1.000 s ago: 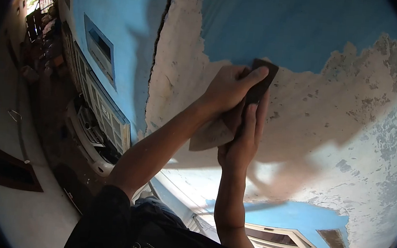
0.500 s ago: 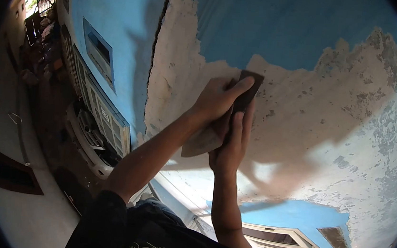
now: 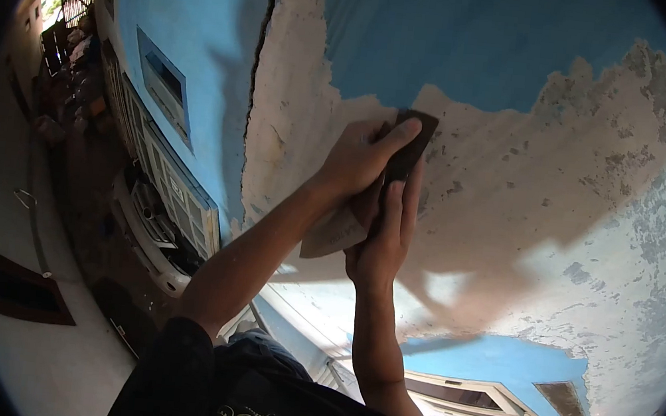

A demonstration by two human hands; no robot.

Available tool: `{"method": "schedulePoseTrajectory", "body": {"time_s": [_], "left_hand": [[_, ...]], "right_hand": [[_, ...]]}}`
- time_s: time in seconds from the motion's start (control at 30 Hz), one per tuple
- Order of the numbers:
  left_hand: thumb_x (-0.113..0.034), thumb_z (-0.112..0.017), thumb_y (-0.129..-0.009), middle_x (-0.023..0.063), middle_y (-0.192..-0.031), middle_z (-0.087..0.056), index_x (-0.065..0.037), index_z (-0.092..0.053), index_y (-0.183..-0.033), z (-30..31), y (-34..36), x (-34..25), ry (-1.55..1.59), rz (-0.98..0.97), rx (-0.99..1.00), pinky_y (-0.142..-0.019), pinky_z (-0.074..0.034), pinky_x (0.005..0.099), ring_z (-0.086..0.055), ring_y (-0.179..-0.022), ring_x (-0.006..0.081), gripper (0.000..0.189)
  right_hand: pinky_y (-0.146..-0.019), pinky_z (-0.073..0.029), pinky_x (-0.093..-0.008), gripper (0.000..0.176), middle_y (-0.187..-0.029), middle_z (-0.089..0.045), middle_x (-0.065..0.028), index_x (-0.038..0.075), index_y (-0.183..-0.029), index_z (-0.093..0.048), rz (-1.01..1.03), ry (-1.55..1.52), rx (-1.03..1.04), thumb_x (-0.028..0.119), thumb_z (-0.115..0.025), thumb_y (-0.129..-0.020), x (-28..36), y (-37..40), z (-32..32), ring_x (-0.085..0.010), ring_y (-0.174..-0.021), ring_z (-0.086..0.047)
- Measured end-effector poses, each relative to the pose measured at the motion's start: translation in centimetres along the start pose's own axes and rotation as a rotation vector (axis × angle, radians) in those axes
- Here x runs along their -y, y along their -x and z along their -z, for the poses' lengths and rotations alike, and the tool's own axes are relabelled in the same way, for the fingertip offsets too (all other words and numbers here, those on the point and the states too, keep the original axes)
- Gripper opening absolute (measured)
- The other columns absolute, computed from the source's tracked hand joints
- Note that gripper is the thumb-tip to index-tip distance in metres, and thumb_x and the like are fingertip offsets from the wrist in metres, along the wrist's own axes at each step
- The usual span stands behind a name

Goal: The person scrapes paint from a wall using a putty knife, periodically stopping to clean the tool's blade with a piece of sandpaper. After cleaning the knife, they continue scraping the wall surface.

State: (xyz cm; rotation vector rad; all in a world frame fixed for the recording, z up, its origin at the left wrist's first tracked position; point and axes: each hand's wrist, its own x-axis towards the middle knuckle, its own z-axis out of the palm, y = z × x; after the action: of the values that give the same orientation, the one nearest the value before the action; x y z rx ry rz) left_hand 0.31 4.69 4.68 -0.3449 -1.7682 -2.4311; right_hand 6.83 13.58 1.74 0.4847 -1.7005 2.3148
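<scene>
A dark, stiff-looking strip (image 3: 416, 145) is held up against the bare patch of the wall, just below the blue paint edge. My left hand (image 3: 356, 160) pinches it, thumb pressed on its face. From below, my right hand (image 3: 383, 241) grips its lower part with the fingers stretched along it. A grey flap (image 3: 334, 234) with faint print hangs out below my left hand; it seems to belong to the same folded sheet, like sandpaper. The palms hide how the two parts join.
The wall (image 3: 500, 216) has peeled blue paint (image 3: 437, 42), rough white areas and a long dark crack at left. A framed window (image 3: 475, 398) is at lower right. Beyond the left corner are a small window (image 3: 166, 84), a white car (image 3: 149, 246) and clutter.
Both hands and the dark strip have shifted slightly up and left in view, still in the same grip. The wall has also moved slightly in view.
</scene>
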Motion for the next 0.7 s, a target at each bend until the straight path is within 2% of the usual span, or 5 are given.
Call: {"method": "schedulePoseTrajectory", "body": {"time_s": [0.03,0.2,0.43,0.57,0.7], "left_hand": [[-0.052,-0.064,-0.091,0.0004,-0.073,-0.059,-0.004,-0.065,-0.085,-0.1,0.3,0.2,0.008,0.016,-0.004,-0.051,-0.039,0.0206,-0.052,-0.059,0.0054,0.048],[-0.053,-0.065,-0.09,0.0001,-0.072,-0.058,-0.004,-0.064,-0.084,0.1,0.0,-0.4,-0.082,0.032,0.029,-0.051,-0.04,0.021,-0.052,-0.058,0.006,0.05],[-0.054,-0.066,-0.088,0.0007,-0.07,-0.058,-0.003,-0.065,-0.083,-0.1,-0.3,-0.8,-0.008,-0.004,-0.009,-0.052,-0.041,0.0221,-0.053,-0.059,0.0075,0.052],[-0.051,-0.066,-0.089,0.0032,-0.072,-0.061,-0.001,-0.066,-0.082,-0.3,0.5,-1.4,0.032,0.057,0.003,-0.056,-0.044,0.0246,-0.056,-0.064,0.0095,0.051],[-0.05,-0.065,-0.09,0.0033,-0.072,-0.061,-0.001,-0.067,-0.082,-0.3,-0.5,-1.9,0.026,-0.006,0.002,-0.056,-0.044,0.0245,-0.056,-0.063,0.0092,0.05]], "right_hand": [[-0.086,-0.045,-0.0243,0.058,-0.121,-0.054,-0.0103,0.006,-0.156,-0.019,-0.007,0.007,-0.007,0.029,-0.038,-0.106,0.0,0.1,0.1,-0.0111,-0.099,-0.052],[-0.088,-0.045,-0.0254,0.058,-0.124,-0.053,-0.0113,0.006,-0.155,-0.019,0.025,0.009,-0.042,0.03,-0.038,-0.106,-0.1,-0.2,-0.1,-0.0122,-0.101,-0.052],[-0.088,-0.046,-0.0267,0.058,-0.125,-0.052,-0.0115,0.005,-0.155,-0.018,0.045,0.02,-0.013,0.029,-0.038,-0.106,0.6,-0.7,-0.7,-0.0118,-0.101,-0.051],[-0.091,-0.046,-0.0277,0.058,-0.125,-0.051,-0.0108,0.005,-0.156,-0.017,0.001,0.013,-0.008,0.028,-0.038,-0.106,1.2,0.0,-0.6,-0.0127,-0.105,-0.052],[-0.095,-0.046,-0.0294,0.057,-0.129,-0.05,-0.0121,0.006,-0.156,-0.016,0.037,-0.047,-0.013,0.026,-0.037,-0.107,1.4,-1.1,-1.2,-0.0151,-0.112,-0.052]]}}
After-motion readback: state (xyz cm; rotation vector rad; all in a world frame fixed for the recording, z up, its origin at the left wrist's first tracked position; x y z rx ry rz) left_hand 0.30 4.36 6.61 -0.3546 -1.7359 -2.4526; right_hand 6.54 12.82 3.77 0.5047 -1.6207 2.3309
